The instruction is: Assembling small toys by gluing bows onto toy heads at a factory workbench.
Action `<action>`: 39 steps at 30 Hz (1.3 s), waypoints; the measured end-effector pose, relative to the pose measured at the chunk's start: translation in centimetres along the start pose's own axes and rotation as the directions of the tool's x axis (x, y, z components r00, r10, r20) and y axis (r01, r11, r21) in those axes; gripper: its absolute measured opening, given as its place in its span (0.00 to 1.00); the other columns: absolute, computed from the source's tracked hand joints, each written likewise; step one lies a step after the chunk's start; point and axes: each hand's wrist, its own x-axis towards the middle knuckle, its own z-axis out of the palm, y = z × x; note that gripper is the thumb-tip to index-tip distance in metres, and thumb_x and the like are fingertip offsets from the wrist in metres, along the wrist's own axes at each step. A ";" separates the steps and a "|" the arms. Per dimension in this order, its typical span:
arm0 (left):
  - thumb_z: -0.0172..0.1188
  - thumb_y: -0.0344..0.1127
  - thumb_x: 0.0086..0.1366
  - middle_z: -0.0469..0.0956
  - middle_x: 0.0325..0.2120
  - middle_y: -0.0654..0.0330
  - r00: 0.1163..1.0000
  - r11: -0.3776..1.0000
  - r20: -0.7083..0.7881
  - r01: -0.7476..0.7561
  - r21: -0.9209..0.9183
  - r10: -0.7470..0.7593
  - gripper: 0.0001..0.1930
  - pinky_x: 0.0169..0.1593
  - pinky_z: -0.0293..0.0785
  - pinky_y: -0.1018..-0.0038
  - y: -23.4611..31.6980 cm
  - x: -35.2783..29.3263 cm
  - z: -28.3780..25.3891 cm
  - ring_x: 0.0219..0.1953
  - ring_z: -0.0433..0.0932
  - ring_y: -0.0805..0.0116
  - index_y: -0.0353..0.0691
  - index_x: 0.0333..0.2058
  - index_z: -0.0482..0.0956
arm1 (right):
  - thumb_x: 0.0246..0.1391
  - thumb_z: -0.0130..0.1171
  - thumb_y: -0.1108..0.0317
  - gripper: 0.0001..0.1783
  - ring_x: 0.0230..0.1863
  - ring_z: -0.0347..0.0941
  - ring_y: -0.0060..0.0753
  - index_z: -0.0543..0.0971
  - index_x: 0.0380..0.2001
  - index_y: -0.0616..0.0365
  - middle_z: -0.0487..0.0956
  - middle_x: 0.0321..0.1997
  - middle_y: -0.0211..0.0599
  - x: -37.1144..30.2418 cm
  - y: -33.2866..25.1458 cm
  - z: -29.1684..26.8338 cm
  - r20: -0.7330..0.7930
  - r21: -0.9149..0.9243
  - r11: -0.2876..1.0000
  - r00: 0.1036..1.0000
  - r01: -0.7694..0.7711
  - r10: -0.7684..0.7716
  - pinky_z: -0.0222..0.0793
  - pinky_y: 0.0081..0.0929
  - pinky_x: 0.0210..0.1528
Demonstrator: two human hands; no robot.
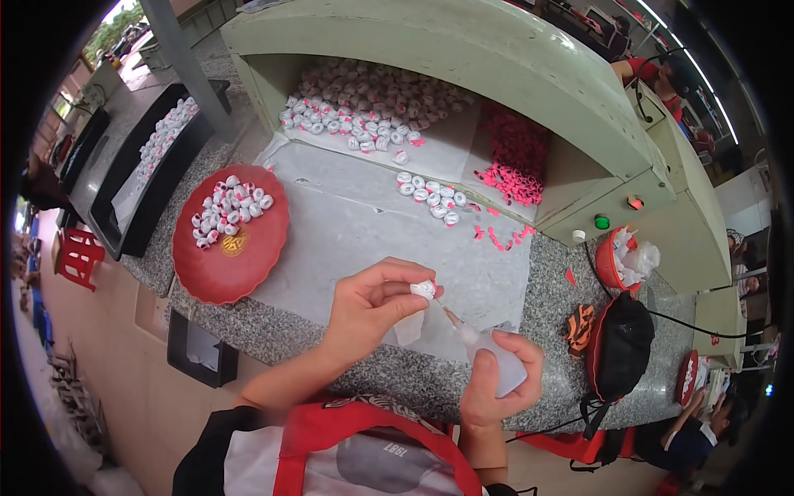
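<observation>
Between the thumb and fingers of my left hand (372, 302) is a small round white piece (423, 288) with a bit of pink on it. My right hand (506, 376) is wrapped round a translucent squeeze bottle (509, 374). The bottle's thin nozzle (447, 312) slants up toward the white piece, its tip close to it; whether they touch I cannot tell. Further back on the pale sheet lies a group of similar white pieces (432, 198). Loose small pink parts (500, 240) are scattered to the right of that group.
A scalloped red plate (256, 269) with several white-and-pink pieces stands at left. Behind, a pale green hooded cabinet (430, 50) shelters heaps of white pieces and pink parts. On the right are a red basket (608, 256), a black bag (622, 347) and a cable. Other people sit further off.
</observation>
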 end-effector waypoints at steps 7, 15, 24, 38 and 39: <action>0.53 0.14 0.50 0.69 0.41 0.45 0.992 0.983 -0.023 -0.119 0.137 0.123 0.14 0.46 0.72 0.71 0.0 -0.4 0.3 0.44 0.72 0.61 0.27 0.37 0.69 | 0.42 0.54 0.74 0.08 0.27 0.68 0.24 0.71 0.29 0.64 0.72 0.27 0.37 0.0 0.2 0.2 0.087 -0.108 0.990 0.993 0.089 -0.080 0.64 0.18 0.31; 0.54 0.14 0.50 0.70 0.41 0.46 0.998 0.999 -0.068 -0.011 0.044 0.014 0.17 0.47 0.72 0.70 0.5 -0.3 1.0 0.44 0.72 0.61 0.26 0.40 0.66 | 0.42 0.55 0.74 0.08 0.25 0.69 0.24 0.71 0.28 0.64 0.73 0.25 0.38 0.5 0.7 0.2 0.086 -0.140 0.980 0.988 0.140 -0.129 0.64 0.19 0.28; 0.52 0.14 0.51 0.70 0.41 0.49 0.998 0.998 -0.037 -0.047 0.051 0.049 0.15 0.48 0.71 0.74 0.5 -0.3 0.6 0.45 0.71 0.65 0.27 0.39 0.67 | 0.40 0.55 0.75 0.07 0.20 0.70 0.26 0.72 0.26 0.62 0.74 0.20 0.38 1.1 -0.1 0.2 0.199 -0.145 0.965 0.962 0.216 -0.186 0.65 0.19 0.25; 0.53 0.13 0.49 0.70 0.41 0.47 0.999 1.000 -0.045 0.024 -0.019 -0.025 0.15 0.44 0.72 0.70 0.8 -0.2 0.5 0.43 0.72 0.62 0.28 0.37 0.66 | 0.40 0.55 0.75 0.07 0.20 0.70 0.27 0.72 0.27 0.61 0.74 0.21 0.37 1.0 0.0 0.4 0.163 -0.167 0.958 0.965 0.232 -0.205 0.64 0.20 0.24; 0.53 0.13 0.49 0.70 0.40 0.47 0.999 0.999 -0.048 0.023 -0.029 -0.024 0.15 0.44 0.73 0.70 0.7 -0.3 0.4 0.42 0.72 0.62 0.28 0.37 0.66 | 0.40 0.55 0.75 0.07 0.20 0.70 0.27 0.72 0.27 0.61 0.74 0.21 0.37 1.0 0.0 0.5 0.163 -0.166 0.959 0.965 0.231 -0.204 0.64 0.20 0.24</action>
